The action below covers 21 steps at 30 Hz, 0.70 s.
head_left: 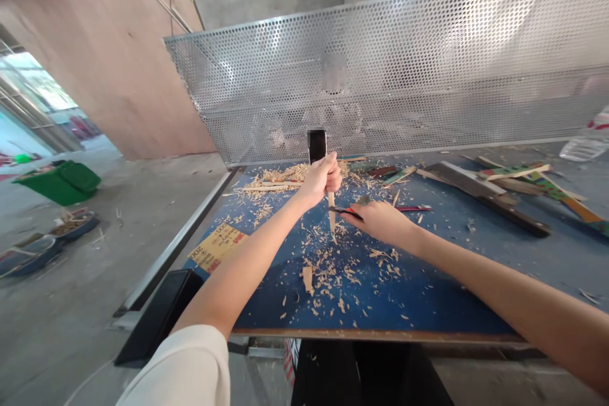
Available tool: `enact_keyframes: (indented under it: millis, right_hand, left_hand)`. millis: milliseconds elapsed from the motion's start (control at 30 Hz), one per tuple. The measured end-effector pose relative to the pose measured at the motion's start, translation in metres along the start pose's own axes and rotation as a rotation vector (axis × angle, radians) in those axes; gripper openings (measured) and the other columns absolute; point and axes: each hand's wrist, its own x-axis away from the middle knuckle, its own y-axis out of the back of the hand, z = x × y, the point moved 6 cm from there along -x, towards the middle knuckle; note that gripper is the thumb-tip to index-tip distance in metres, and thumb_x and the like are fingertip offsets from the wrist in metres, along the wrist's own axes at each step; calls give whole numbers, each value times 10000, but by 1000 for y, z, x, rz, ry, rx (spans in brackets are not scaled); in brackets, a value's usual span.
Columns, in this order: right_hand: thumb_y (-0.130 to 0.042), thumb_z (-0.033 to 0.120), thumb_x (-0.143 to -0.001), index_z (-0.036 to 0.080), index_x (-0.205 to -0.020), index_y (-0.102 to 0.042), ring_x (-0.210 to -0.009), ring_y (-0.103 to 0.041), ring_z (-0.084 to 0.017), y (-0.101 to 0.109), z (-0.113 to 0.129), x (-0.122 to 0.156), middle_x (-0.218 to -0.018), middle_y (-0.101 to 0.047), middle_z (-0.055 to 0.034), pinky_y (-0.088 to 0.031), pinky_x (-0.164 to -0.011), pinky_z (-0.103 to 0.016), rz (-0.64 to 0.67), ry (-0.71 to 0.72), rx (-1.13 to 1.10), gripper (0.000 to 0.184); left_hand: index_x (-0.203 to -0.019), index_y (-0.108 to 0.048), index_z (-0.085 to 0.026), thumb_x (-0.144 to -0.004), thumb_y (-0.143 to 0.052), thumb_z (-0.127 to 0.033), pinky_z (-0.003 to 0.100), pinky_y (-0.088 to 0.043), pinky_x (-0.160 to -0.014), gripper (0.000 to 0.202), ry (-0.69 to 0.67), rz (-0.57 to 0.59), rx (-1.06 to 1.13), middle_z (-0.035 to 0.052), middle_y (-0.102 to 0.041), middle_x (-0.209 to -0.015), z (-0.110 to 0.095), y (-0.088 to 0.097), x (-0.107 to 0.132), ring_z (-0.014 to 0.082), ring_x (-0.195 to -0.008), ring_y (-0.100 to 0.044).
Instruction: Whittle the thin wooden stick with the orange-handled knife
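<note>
1. Take the wooden stick (332,222) as the clock's centre, with 12 pointing away from you; it is near the middle of the blue tabletop (428,304), its narrow tip toward 6 o'clock.
2. Your left hand (326,179) is at 12 o'clock, closed in a fist around the stick's upper part.
3. Your right hand (380,221) is at 3 o'clock, its fingers curled around the handle of a knife (353,212). The blade lies across the stick toward 9 o'clock; you can't tell here how deeply it bites.
4. Wood shavings (333,276) scatter around 6 o'clock, with a larger wood chip (307,279) among them at 7.
5. A sheet of sandpaper (219,246) lies between 8 and 9 o'clock, partly behind your left forearm.
6. Beyond your left hand, near 12 o'clock, a phone (317,147) stands before the perforated metal panel (404,95).
7. A broad-bladed tool (495,200) with a dark handle lies at 3 o'clock, well beyond your right hand.
</note>
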Motion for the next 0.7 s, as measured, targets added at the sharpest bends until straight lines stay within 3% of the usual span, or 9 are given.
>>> enact_keyframes:
  millis: [100, 333, 533, 700]
  right_hand:
    - [-403, 519, -1093, 188, -952, -721, -601, -632, -207, -5, -1, -3, -749, -726, -93, -265, -583, -327, -3, 15, -8, 480]
    - [-394, 493, -1115, 196, -927, -712, -620, -653, -200, -14, 2, -2, -756, -734, -81, -289, -585, -322, 26, 32, -50, 474]
    - [-430, 485, -1122, 166, -997, -737, -620, -681, -216, -22, 22, 15, -753, -742, -106, -278, -570, -291, 151, 208, 181, 460]
    - [-358, 543, -1130, 171, -1007, -738, -575, -637, -190, -9, 13, 15, -712, -733, -89, -259, -588, -290, 60, 141, 179, 546]
  left_hand:
    - [-651, -273, -234, -955, -676, -573, 222, -126, -393, 608, -22, -41, 47, -103, -195, -496, 1, 3, 2, 48, -384, -163]
    - [-653, -290, -221, -995, -597, -597, 211, -112, -399, 594, -15, -19, 111, -102, -158, -500, 0, 8, 7, 54, -382, -139]
    - [-646, -311, -218, -1011, -568, -603, 212, -96, -389, 590, -4, -20, 130, -96, -166, -505, 3, 11, 6, 57, -377, -140]
    - [-647, -314, -223, -1002, -603, -584, 213, -96, -378, 584, -43, -38, 125, -102, -163, -500, 2, 7, 5, 52, -376, -133]
